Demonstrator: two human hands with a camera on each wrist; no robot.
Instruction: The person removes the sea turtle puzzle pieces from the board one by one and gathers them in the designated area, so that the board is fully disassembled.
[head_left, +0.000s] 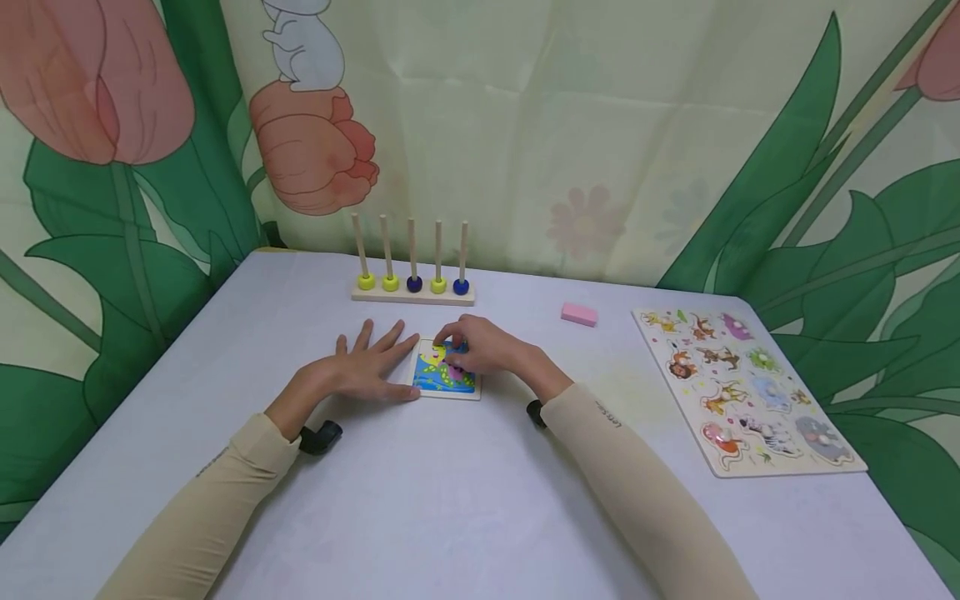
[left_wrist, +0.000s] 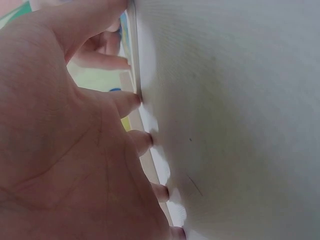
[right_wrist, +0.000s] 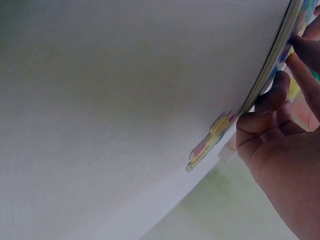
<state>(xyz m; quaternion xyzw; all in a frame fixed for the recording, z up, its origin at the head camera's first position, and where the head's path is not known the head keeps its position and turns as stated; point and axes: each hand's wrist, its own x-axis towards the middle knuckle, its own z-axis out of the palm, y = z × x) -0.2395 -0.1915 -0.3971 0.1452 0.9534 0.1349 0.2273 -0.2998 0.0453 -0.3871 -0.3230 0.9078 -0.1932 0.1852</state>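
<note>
A small jigsaw puzzle board (head_left: 448, 382), with a bright blue, yellow and green picture in a pale frame, lies on the white table. My left hand (head_left: 367, 367) is spread beside it, thumb and index fingertips at its left edge. Over the board's upper right, my right hand (head_left: 483, 346) has its thumb and index finger bent around a puzzle piece (head_left: 456, 342), which the fingers partly cover. In the right wrist view, the other fingers curl close to the board's edge. A loose yellow and pink puzzle piece (right_wrist: 212, 140) lies past that hand, hidden from the head view.
Behind the board stands a wooden peg rack (head_left: 412, 297) with yellow and dark blue beads. A pink block (head_left: 579, 314) sits at the back. To the right lies a large animal peg puzzle (head_left: 686, 408). A printed curtain (head_left: 510, 142) hangs along the table's back edge.
</note>
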